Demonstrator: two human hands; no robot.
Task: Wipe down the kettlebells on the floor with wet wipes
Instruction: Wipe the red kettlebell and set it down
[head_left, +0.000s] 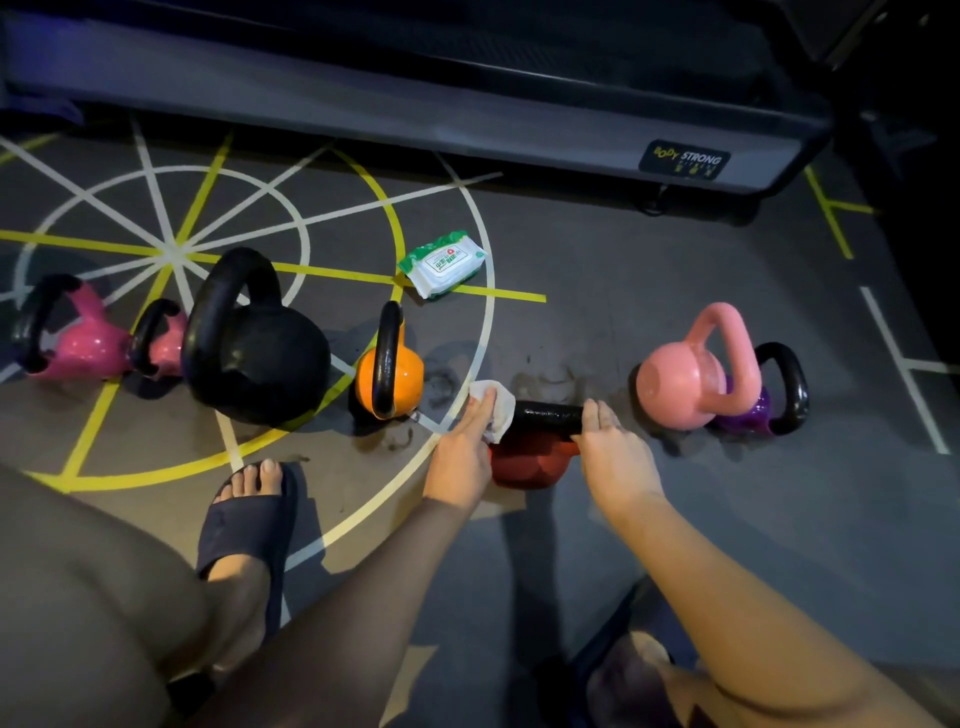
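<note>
Busy wiping the red kettlebell (530, 465), down on the floor (597, 270) right in front of the person, between the orange kettlebell (410, 379) and the light pink kettlebell (680, 387). Presses a crumpled wet wipe (496, 408) onto the left end of its black handle (550, 415) with the left hand (462, 452), fingers folded over the wipe and holding it. Steadies the right end with the right hand (615, 452), fingers laid nearly straight across the handle, clasping nothing as far as shows.

Looks somewhere mid-task. Going by the sheen on the handle, probably partway through this one, with the red body apparently yet to do. Cannot tell which of the others are already clean. Dark smudges on the floor (441, 387) near the orange one; wet marks or dirt, hard to say.

Counting seven kettlebells in all:
- two magenta ones with black handles at far left (83, 345) (169, 345)
- one large black kettlebell (260, 358)
- one orange
- one red, in hand
- one light pink
- one purple kettlebell (761, 408), tucked against the light pink

Also one pack of wet wipes (444, 265) beyond the orange one, one loose wipe in use, two hands at work
</note>
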